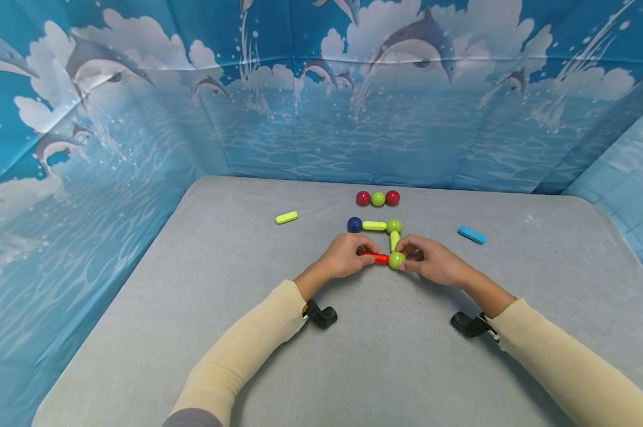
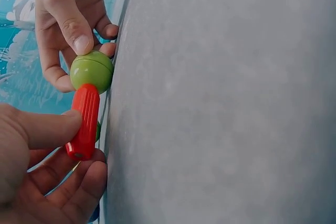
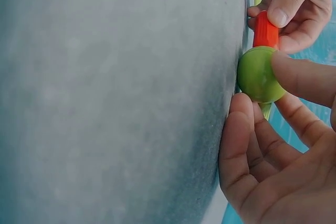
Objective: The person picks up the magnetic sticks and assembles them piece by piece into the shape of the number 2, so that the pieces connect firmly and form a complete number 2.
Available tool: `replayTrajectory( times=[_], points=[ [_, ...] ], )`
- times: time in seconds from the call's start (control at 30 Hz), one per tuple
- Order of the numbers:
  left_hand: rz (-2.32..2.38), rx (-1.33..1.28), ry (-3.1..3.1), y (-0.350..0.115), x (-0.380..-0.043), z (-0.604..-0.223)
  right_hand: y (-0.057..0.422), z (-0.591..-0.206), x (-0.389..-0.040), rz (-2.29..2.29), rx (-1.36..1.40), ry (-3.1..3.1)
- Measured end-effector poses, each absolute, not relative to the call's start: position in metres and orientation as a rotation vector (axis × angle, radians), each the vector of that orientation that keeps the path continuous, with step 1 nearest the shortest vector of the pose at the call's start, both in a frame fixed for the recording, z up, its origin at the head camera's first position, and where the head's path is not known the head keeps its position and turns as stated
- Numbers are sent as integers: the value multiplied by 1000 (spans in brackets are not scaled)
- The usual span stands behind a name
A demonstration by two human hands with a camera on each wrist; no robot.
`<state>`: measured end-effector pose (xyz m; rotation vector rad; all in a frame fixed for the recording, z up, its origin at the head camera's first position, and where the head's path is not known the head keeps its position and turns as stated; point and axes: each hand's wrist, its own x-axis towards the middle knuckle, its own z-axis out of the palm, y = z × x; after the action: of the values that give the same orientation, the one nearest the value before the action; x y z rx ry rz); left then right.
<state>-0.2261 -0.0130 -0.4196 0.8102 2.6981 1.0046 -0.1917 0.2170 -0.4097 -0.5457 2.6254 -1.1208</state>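
My left hand (image 1: 345, 255) pinches a red ribbed rod (image 2: 86, 121) between thumb and fingers. The rod's far end meets a green ball (image 1: 397, 260), which my right hand (image 1: 432, 259) holds between thumb and fingers. From that ball a yellow-green rod (image 1: 394, 241) runs away from me to a second green ball (image 1: 394, 225). There another yellow-green rod (image 1: 374, 226) leads left to a dark blue ball (image 1: 355, 225). In the right wrist view the thumb presses the side of the held green ball (image 3: 258, 74), and the red rod (image 3: 266, 31) sticks out beyond it.
Behind the chain, a row of balls stands on the grey table (image 1: 246, 356): red (image 1: 363, 198), green (image 1: 378, 198) and red (image 1: 393, 197). A loose yellow-green rod (image 1: 286, 217) lies left, a blue rod (image 1: 472, 234) right. A dolphin-print curtain (image 1: 321, 130) hangs behind the table.
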Motion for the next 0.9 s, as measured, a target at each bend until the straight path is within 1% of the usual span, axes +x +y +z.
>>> replayTrajectory(
  times=[0.3, 0.9],
  points=[
    [1010, 802, 2687, -13, -226, -420, 216, -410, -195, -1123, -504, 2587],
    [1030, 831, 2664, -15, -224, -417, 216, -409, -192, -1117, -539, 2614]
  ],
)
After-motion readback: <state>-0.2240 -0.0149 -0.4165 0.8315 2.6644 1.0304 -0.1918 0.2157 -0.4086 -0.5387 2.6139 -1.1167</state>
